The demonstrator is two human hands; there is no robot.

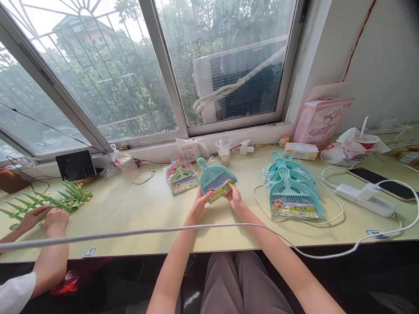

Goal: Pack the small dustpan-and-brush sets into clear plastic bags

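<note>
A teal mini dustpan and brush set (214,176) in clear wrap lies on the pale green table (144,218) in front of me. My left hand (200,201) grips its lower left edge. My right hand (233,194) pinches its lower right corner by the printed label. To the right lies a stack of the same teal sets (291,189). To the left lie green and pink sets (181,176).
Another person's hands (46,216) rest at the far left beside green plastic pieces (59,198). A white cable (163,230) crosses the table's front. A power strip (363,198), a phone (382,183), a pink box (322,120) and a cup (224,151) stand near the window.
</note>
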